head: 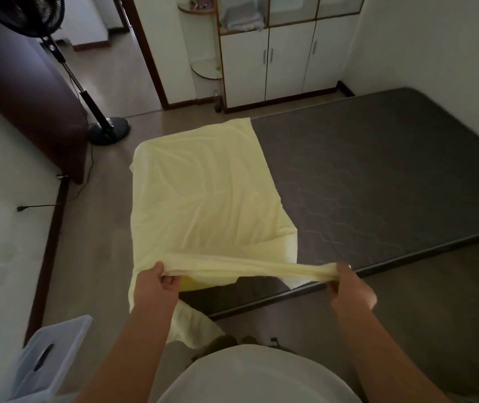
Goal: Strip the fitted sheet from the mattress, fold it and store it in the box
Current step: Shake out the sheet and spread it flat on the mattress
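Fingers [171, 282] of left hand [154, 286] and right hand [348, 287] are being clenched on the fitted sheet [203, 193], its bunched edge stretched between them. Folding is being done on the mattress [377, 170]; next, that edge is probably being carried to the far end.

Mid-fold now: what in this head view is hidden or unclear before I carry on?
Head view only:
- box: cut off by the bottom edge; its inside is not shown.
- sheet: near end drops behind the left hand and forearm; layer count unclear.
- right hand: blurred, finger placement unclear.
- mattress: near corner covered by the sheet.
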